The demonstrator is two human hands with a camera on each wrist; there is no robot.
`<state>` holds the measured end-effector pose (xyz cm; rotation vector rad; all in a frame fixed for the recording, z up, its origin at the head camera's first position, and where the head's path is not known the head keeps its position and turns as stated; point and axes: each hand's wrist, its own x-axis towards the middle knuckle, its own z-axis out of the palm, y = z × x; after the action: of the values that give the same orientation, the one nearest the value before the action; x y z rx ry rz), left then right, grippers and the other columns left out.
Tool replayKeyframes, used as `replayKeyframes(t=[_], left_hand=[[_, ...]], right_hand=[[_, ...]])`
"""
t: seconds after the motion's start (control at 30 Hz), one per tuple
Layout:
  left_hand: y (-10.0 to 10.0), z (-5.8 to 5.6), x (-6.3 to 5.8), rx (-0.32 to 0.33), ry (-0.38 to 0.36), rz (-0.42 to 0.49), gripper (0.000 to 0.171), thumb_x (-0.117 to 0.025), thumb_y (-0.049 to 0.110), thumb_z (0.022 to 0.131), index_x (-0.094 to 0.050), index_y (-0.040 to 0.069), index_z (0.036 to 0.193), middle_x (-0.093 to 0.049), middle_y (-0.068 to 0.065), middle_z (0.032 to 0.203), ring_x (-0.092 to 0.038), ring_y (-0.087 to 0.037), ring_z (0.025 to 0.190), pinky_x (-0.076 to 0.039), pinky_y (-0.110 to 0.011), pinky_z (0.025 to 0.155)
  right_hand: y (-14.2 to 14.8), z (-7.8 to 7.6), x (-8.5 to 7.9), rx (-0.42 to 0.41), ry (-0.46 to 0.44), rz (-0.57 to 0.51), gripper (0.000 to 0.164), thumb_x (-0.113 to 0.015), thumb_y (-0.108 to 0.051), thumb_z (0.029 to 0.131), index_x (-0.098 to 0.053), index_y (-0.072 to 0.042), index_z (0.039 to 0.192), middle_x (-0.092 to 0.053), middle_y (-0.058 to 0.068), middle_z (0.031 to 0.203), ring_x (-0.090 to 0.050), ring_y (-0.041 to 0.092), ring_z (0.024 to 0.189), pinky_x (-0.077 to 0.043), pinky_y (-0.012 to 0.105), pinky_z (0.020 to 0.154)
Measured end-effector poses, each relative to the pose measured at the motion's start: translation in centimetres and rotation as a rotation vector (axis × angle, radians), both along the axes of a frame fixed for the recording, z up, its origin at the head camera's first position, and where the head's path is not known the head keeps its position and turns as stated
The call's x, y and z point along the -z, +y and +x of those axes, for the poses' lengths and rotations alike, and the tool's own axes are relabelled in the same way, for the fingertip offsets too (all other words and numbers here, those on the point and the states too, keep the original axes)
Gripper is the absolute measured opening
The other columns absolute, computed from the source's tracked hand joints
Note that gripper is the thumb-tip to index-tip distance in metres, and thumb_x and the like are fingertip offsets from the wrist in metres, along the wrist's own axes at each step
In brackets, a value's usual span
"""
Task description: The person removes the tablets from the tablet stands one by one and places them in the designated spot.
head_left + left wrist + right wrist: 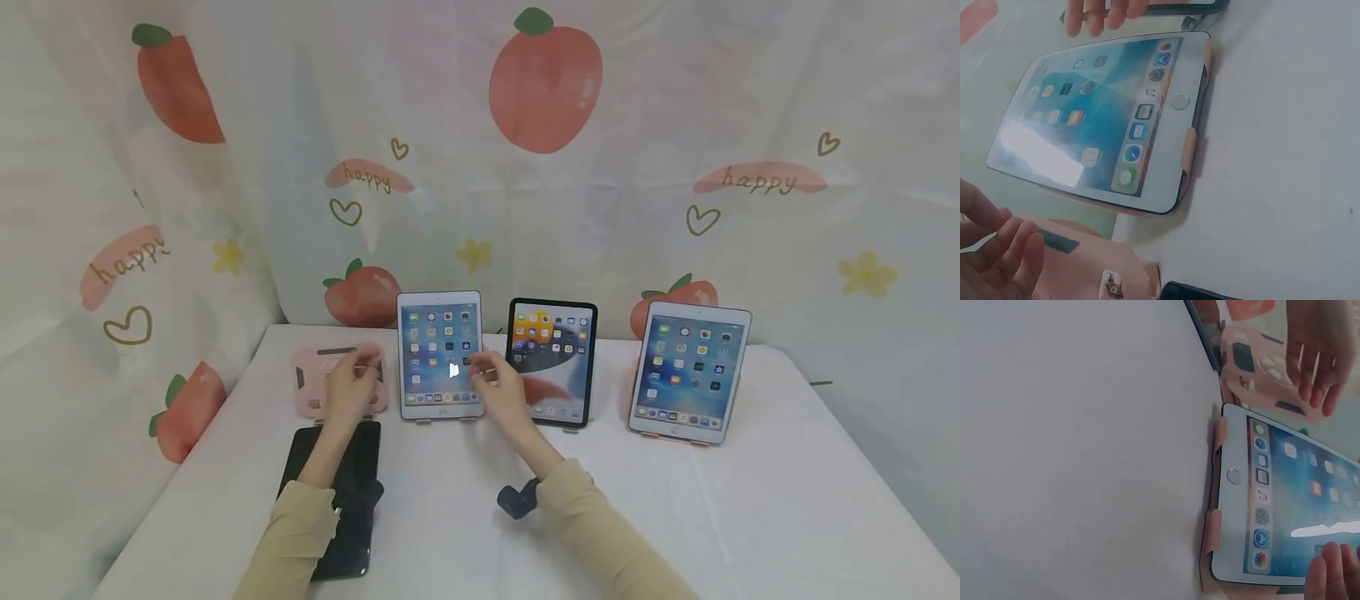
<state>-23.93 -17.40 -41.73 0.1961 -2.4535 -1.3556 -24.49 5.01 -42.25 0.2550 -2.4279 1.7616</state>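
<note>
The right hand [501, 392] is reaching with loosely spread fingers to the right edge of the white tablet [439, 354], its grip closed on nothing. The left hand [349, 385] is hovering relaxed and empty in front of the pink stand [307, 379]. The tablet is standing upright on the worktop [750, 508], long axis vertical, lit screen facing the person, home button at the bottom.

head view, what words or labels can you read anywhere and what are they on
"happy": printed on pink brush strokes on the peach-patterned backdrop cloth, several times over.
App labels on the white tablet, the black tablet and the right tablet: too small to read.
Pink stand by the left hand: no readable text.
</note>
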Motion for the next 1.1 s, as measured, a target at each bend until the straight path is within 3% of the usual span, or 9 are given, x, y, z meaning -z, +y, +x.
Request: replayKeyframes(t=[0.3, 0.5, 0.83, 1.1], left_hand=[[0.8, -1.2, -0.7, 0.007, 0.018, 0.002, 0.026, -0.048, 0.016, 0.092, -0.057, 0.011, 0.116, -0.06, -0.009, 0.107, -0.056, -0.024, 0.1, -0.048, -0.037, 0.085], [1.2, -1.9, -1.0, 0.029, 0.035, 0.007, 0.028, -0.048, 0.013, 0.09, -0.056, 0.009, 0.117, -0.06, -0.012, 0.108, -0.056, -0.027, 0.104, -0.045, -0.042, 0.092], [1.7, -2.7, -1.6, 0.068, 0.062, 0.003, 0.03, -0.046, 0.012, 0.091, -0.053, 0.008, 0.12, -0.058, -0.011, 0.109, -0.056, -0.027, 0.104, -0.048, -0.041, 0.088], [2.0, -3.7, -2.3, 0.077, 0.07, -0.009, 0.034, -0.045, 0.011, 0.09, -0.05, 0.008, 0.124, -0.057, -0.01, 0.114, -0.054, -0.024, 0.101, -0.047, -0.038, 0.084]], right_hand=[[0.7, -1.2, -1.4, 0.036, 0.037, 0.034, 0.033, -0.053, -0.002, 0.086, -0.055, -0.01, 0.117, -0.061, 0.01, 0.107, -0.056, 0.021, 0.093, -0.049, 0.031, 0.082], [1.0, -1.8, -1.9, 0.033, 0.045, 0.076, 0.031, -0.052, -0.005, 0.088, -0.054, -0.01, 0.119, -0.059, 0.009, 0.108, -0.055, 0.021, 0.093, -0.049, 0.032, 0.08], [1.1, -2.9, -3.3, 0.037, 0.085, 0.185, 0.041, -0.052, -0.004, 0.084, -0.049, -0.007, 0.125, -0.056, 0.01, 0.116, -0.057, 0.023, 0.096, -0.049, 0.034, 0.08], [1.1, -3.9, -4.2, 0.049, 0.06, 0.259, 0.044, -0.053, -0.008, 0.086, -0.044, -0.012, 0.129, -0.053, 0.007, 0.124, -0.056, 0.021, 0.103, -0.051, 0.035, 0.082]])
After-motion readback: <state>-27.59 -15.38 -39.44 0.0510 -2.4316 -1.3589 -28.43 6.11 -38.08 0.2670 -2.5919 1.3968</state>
